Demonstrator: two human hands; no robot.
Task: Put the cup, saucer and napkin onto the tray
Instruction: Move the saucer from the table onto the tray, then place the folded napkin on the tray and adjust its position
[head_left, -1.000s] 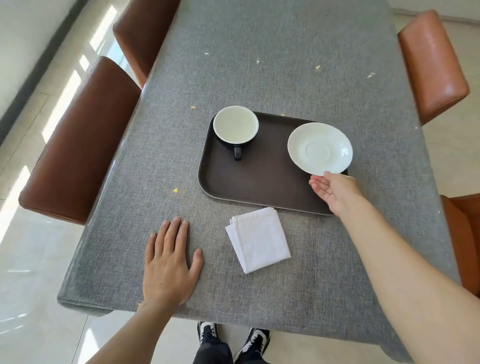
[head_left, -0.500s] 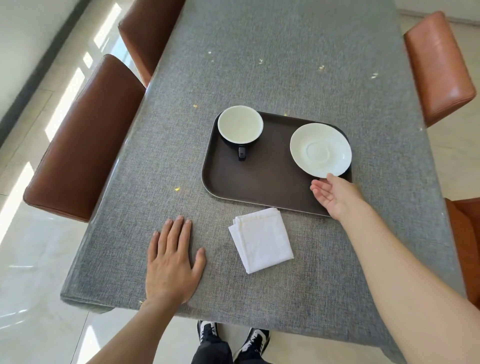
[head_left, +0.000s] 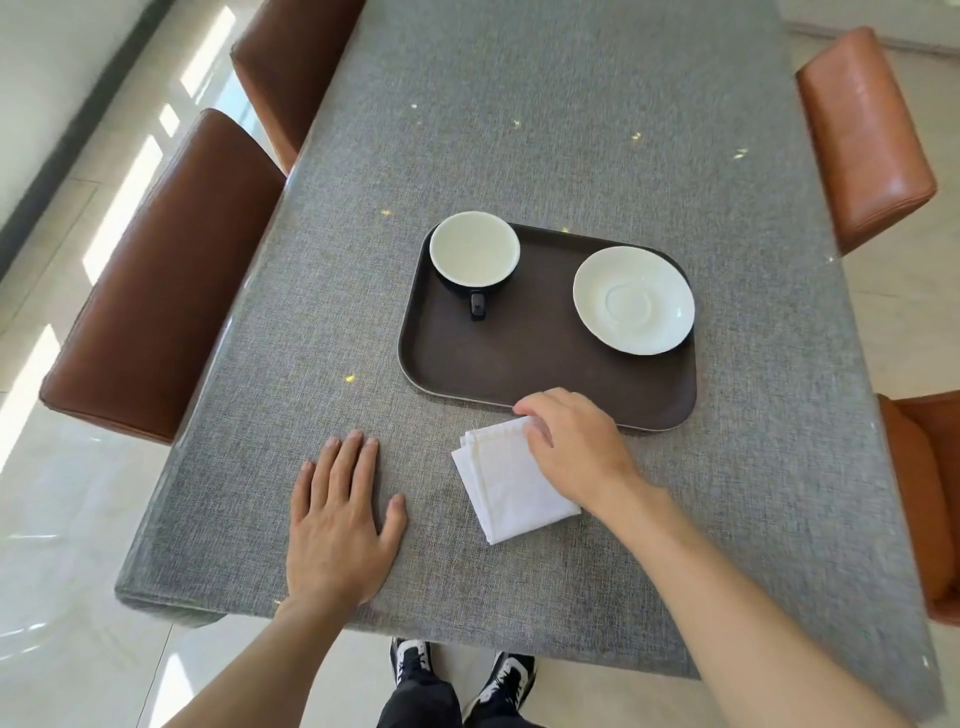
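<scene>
Two of three items sit on our dark brown rectangular tray: black cup, white saucer. Our right hand's fingers curl onto the folded white napkin, not yet lifted from the bench; left hand lies flat, empty.

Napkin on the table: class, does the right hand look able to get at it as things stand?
Very likely yes. The right hand already rests on the far corner of the folded napkin, which lies on the grey tablecloth just outside the tray. Nothing covers it, and the left hand lies flat well aside.
</scene>
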